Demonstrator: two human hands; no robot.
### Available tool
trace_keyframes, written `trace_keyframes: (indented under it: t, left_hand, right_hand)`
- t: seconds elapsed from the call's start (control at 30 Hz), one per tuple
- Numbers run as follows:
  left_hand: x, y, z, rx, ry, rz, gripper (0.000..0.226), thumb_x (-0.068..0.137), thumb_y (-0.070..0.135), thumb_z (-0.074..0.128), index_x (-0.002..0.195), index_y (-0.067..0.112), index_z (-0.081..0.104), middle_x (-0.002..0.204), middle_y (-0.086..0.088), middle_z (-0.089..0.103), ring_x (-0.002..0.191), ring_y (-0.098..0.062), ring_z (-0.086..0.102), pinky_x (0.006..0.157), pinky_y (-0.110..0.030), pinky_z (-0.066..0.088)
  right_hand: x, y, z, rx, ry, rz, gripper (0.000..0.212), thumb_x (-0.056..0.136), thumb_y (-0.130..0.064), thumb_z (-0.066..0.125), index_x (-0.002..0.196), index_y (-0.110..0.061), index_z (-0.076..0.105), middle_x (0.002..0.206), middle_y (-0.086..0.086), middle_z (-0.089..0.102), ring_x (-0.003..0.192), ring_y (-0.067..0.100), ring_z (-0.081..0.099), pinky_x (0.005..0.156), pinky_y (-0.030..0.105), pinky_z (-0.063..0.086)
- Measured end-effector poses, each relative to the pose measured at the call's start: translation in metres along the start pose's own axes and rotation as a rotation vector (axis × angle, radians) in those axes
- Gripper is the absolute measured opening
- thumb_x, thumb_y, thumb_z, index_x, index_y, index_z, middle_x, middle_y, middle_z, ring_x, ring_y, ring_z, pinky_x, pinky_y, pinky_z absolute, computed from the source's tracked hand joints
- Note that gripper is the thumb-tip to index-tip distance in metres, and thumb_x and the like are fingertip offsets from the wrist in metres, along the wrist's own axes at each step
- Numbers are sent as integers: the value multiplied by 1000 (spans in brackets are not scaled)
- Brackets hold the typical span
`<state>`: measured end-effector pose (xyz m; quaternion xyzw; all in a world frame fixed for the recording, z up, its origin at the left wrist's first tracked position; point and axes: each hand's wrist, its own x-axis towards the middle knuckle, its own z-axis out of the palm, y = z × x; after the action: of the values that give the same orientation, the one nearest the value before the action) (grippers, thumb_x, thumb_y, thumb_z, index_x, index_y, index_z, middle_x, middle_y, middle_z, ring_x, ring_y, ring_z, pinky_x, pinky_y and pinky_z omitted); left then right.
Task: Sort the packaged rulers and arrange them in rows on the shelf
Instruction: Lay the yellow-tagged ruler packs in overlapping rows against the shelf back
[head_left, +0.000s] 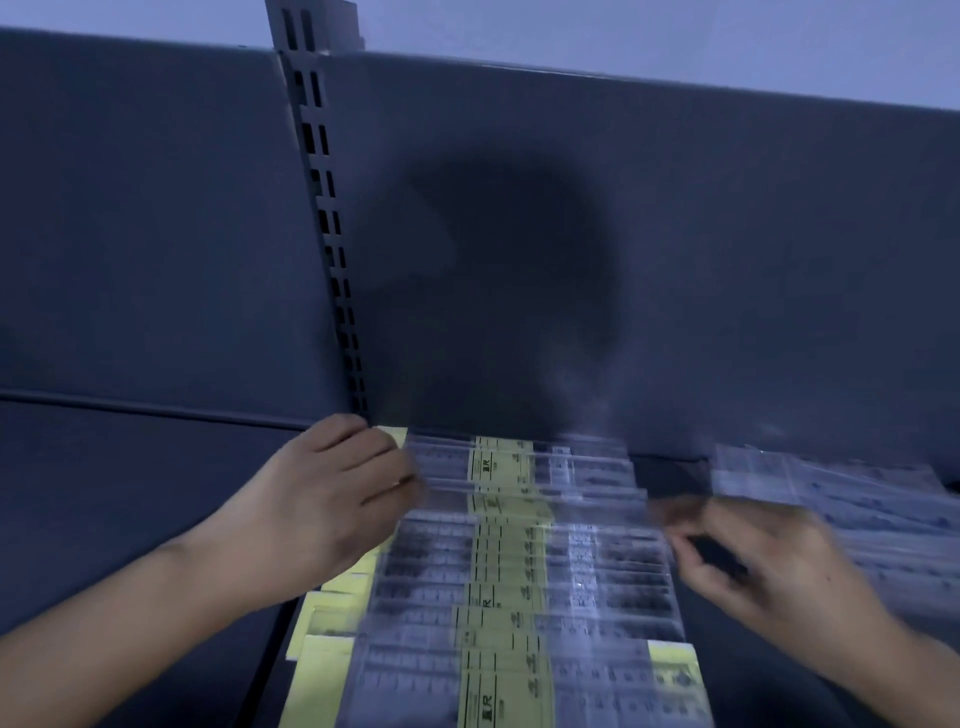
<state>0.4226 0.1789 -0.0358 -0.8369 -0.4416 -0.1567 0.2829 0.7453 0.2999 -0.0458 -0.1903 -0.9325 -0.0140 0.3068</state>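
Observation:
A row of packaged rulers (519, 582), clear sleeves with yellow labels, lies overlapping on the dark shelf (672, 475), running from the back panel towards me. One packaged ruler (530, 496) lies crosswise just above the row near the back. My left hand (332, 499) grips its left end with the fingers curled over it. My right hand (753, 566) is blurred by motion; its curled fingers pinch the ruler's right end. A second, looser pile of packaged rulers (841, 504) lies to the right of my right hand.
The grey back panel (675, 234) rises right behind the rulers. A slotted upright post (324, 208) stands at the back left, ending beside my left hand. A strip of bare shelf separates the row from the right pile.

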Motion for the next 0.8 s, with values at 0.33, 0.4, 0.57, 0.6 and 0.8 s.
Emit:
trace_keyframes:
  t: [0.33,0.4,0.57,0.6,0.8]
  left_hand:
    - [-43,52,-16,-15,-146,113,25,87,9,51,107,6,65,98,-7,71,76,-22,66,73,-33,48]
    - [-47,54,-17,-16,-149,123,28,85,6,49,110,6,61,101,-8,71,76,-23,66,75,-33,44]
    - [-49,56,-22,-18,-196,134,32,86,7,49,110,4,69,104,-9,70,78,-22,66,71,-33,54]
    - [-51,57,-22,-14,-207,138,31,87,8,50,111,4,68,105,-9,70,79,-22,66,71,-34,54]
    - [-55,68,-29,-43,-236,120,32,94,18,45,108,5,70,104,-8,70,78,-23,67,71,-34,55]
  right_hand:
    - [-42,-34,-6,-174,-37,-296,37,91,-19,46,59,-12,65,81,-2,72,57,10,61,54,21,50]
    - [-45,-36,-4,-179,-57,-306,33,89,-17,49,60,-13,63,84,-1,71,59,11,61,55,22,50]
    - [-43,-40,-6,-166,-127,-325,20,84,-11,53,64,-11,58,82,1,68,55,17,58,49,26,48]
    - [-44,-42,-7,-168,-138,-337,19,83,-10,54,65,-10,58,81,2,67,55,18,57,50,26,47]
    - [-54,-53,-13,-173,-197,-371,20,83,-10,52,65,-9,60,82,4,68,58,20,60,51,30,52]
